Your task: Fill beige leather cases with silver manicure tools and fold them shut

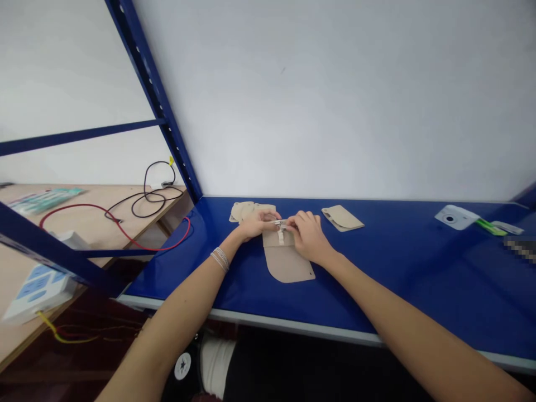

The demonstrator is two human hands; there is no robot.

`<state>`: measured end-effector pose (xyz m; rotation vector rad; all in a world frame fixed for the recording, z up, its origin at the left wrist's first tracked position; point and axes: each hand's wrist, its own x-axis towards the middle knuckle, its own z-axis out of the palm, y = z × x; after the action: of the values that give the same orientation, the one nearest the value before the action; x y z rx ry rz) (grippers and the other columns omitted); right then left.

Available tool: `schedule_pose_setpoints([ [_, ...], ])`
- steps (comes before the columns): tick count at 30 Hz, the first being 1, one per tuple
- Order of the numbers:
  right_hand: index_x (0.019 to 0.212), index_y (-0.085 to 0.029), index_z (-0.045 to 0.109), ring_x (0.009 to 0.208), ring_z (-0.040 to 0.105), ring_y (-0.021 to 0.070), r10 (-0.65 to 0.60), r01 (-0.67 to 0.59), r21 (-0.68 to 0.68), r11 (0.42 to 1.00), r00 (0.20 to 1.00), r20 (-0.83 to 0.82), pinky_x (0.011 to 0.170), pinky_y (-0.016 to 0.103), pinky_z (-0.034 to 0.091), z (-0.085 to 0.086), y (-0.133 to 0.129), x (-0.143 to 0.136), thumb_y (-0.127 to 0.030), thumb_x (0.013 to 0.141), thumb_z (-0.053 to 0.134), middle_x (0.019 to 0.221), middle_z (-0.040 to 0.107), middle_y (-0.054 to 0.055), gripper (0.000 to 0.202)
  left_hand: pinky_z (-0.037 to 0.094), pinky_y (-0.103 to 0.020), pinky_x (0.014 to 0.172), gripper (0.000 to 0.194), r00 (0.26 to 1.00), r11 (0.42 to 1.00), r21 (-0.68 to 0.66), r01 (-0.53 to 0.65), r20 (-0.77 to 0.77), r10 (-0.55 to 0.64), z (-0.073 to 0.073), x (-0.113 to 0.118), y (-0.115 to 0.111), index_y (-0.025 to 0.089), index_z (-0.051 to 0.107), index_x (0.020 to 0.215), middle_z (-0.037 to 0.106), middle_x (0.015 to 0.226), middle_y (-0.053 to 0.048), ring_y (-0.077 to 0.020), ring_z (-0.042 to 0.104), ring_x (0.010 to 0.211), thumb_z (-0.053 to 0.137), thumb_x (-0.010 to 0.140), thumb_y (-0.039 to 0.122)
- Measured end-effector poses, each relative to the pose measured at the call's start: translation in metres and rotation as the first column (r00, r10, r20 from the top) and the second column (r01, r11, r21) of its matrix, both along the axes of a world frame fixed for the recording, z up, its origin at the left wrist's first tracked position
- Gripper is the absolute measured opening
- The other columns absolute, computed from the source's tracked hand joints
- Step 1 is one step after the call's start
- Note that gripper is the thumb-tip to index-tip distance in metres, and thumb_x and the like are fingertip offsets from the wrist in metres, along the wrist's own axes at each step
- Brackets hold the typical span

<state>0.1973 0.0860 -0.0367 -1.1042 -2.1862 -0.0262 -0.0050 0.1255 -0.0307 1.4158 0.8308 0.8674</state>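
My left hand point(258, 224) and my right hand point(307, 234) meet over a beige flat piece point(288, 263) with a rounded lower end and a small dark hole. Both sets of fingers pinch a small whitish-silver item point(278, 222), too small to name for certain. A short pale strip point(281, 238) hangs just below it on the beige piece. Behind my left hand lie several overlapping beige pieces point(247, 210). Off to the right of my right hand rests a folded beige pouch point(342, 218).
A white camera-like device point(456, 218) with a green strap point(489, 226) lies at the right of the blue shelf point(389, 268). Blue uprights point(154, 89) stand at left. Beyond them, a wooden table point(100, 223) holds cables and a power strip point(39, 290); a red cable point(125, 237) reaches the shelf.
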Motion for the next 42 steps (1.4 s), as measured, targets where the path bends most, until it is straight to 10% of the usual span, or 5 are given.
schedule_pose_setpoints([
  [34,0.097,-0.017,0.068,0.09,0.046,0.0252,-0.022,-0.001,0.167,0.986,0.99,0.136,0.079,0.041,0.03,0.001,-0.001,-0.001,-0.025,0.097,0.044,0.098,0.067,0.01,0.025,0.05,-0.031,0.082,0.043,0.998,0.998,-0.048,0.039,0.05,-0.036,-0.006,-0.002,0.003,0.013,0.066,0.1,0.073,0.089,-0.007,-0.0147,0.068,0.079,0.084,0.064,0.027],
  [42,0.09,-0.02,0.072,0.086,0.052,0.0225,0.047,-0.047,-0.05,0.998,0.999,0.012,0.082,0.038,0.034,0.003,0.017,0.025,-0.033,0.085,0.066,0.096,0.071,0.006,0.015,0.05,-0.028,0.081,0.041,1.0,1.0,-0.019,0.015,0.024,-0.014,-0.005,-0.003,0.004,0.014,0.068,0.098,0.073,0.091,-0.006,-0.0147,0.067,0.08,0.084,0.063,0.027],
])
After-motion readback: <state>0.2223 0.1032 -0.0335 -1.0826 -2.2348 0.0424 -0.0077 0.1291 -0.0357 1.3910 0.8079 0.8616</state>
